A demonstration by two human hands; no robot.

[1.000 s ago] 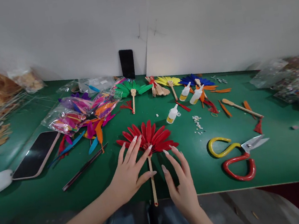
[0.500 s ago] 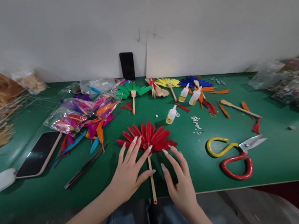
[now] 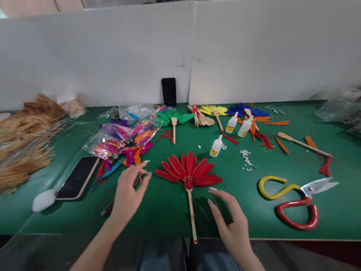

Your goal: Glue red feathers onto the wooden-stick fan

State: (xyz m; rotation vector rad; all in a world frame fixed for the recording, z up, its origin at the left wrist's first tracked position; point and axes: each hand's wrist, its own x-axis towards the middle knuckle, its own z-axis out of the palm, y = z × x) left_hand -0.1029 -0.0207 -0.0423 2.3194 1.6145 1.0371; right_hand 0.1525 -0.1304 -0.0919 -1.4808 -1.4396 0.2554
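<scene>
A red feather fan (image 3: pixel 189 170) with a thin wooden handle (image 3: pixel 192 217) lies on the green table, its handle end at the front edge. Left of it, my left hand (image 3: pixel 128 193) hovers over a dark slim tool (image 3: pixel 107 208), perhaps tweezers, and partly covers it. Its thumb and fingers are apart, with nothing seen held. My right hand (image 3: pixel 232 218) is open beside the handle, fingertips just below the right-hand feathers and not on them. Right of that hand lie scissors (image 3: pixel 305 189) with one yellow and one red grip.
Three glue bottles (image 3: pixel 216 146) stand or lean behind, near white beads (image 3: pixel 246 159). Green (image 3: pixel 174 120), yellow (image 3: pixel 216 111) and blue (image 3: pixel 247 109) feather fans line the back. Bagged feathers (image 3: pixel 123 137), a phone (image 3: pixel 77 178) and a white case (image 3: pixel 43 200) are at left.
My left hand has come off the red feather fan and moved left over the dark tool. My right hand has drawn slightly away from the feathers. The view has tilted up and shifted left.
</scene>
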